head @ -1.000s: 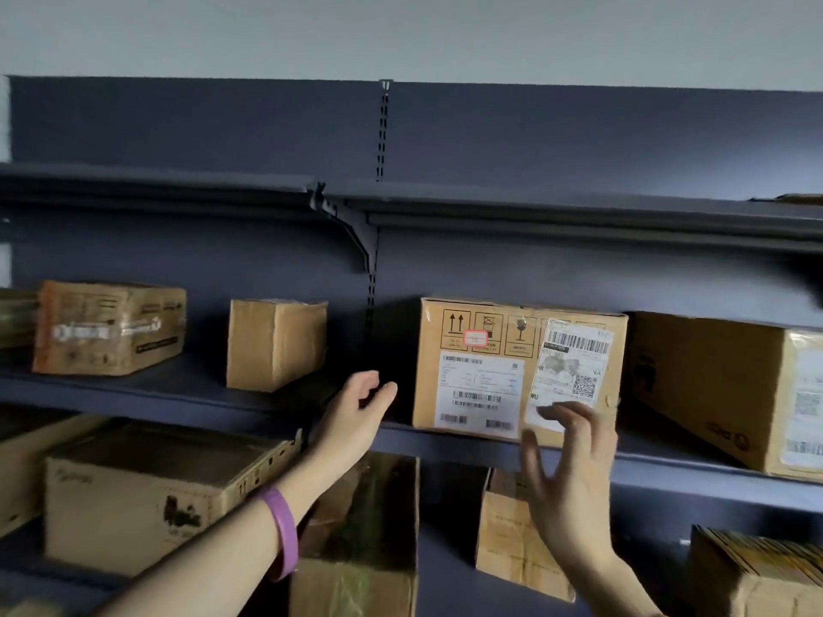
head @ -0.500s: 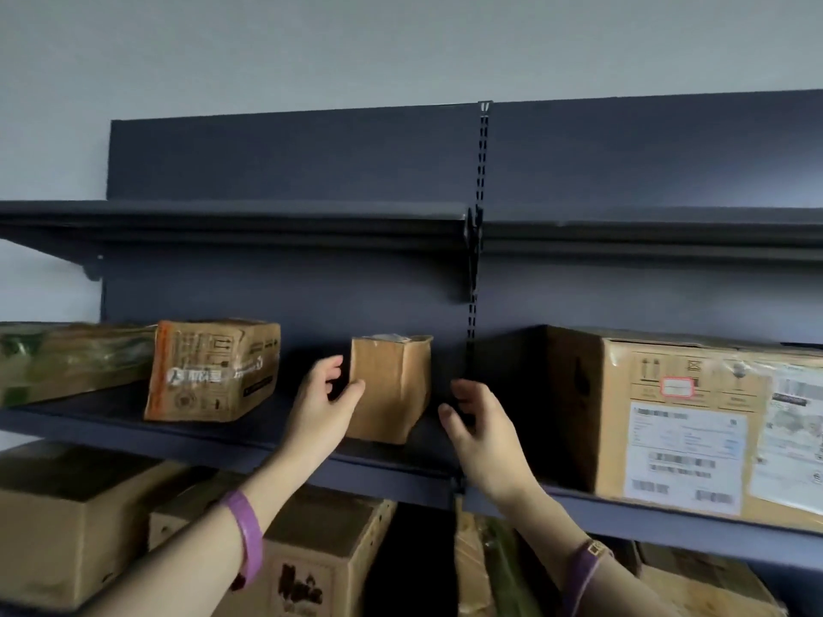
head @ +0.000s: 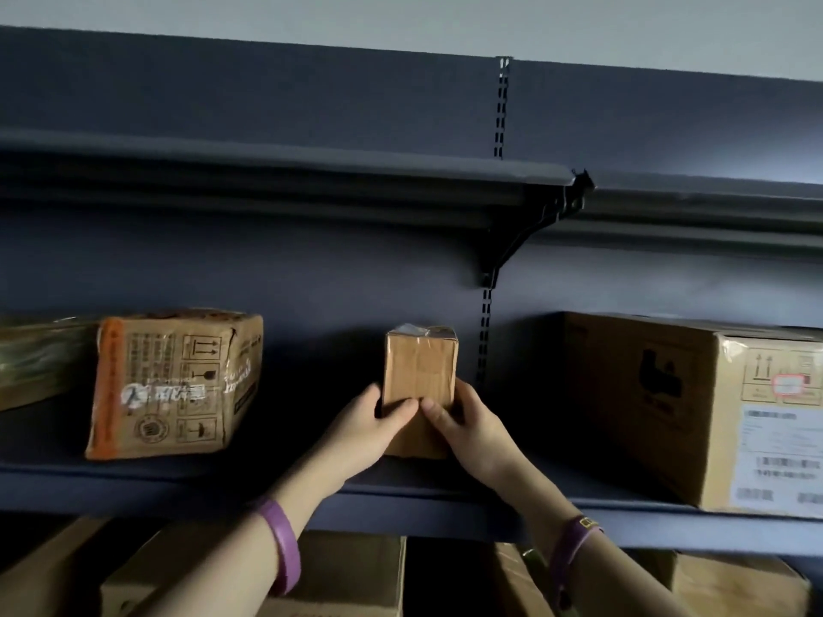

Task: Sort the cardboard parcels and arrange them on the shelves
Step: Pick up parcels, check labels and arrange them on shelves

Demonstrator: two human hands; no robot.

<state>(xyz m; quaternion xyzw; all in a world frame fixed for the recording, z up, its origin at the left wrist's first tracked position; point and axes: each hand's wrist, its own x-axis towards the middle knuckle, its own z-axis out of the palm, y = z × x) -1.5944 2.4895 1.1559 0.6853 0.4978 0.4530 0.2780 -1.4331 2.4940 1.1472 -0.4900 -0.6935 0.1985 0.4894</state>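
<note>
Place: parcel storeroom or shop stockroom.
Fixtures: dark slotted-upright shelving point(head: 485, 349) with bracketed metal shelves point(head: 285, 164) along a pale wall.
Stock: taped cardboard parcels point(head: 178, 385), one bearing shipping labels point(head: 777, 456).

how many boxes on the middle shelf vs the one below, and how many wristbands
Parcels on the middle shelf: 4 (small box, orange-edged box, large labelled box, one cut off at left)
Parcels partly visible on the shelf below: 5
Purple wristbands: 2
Total: 11
</note>
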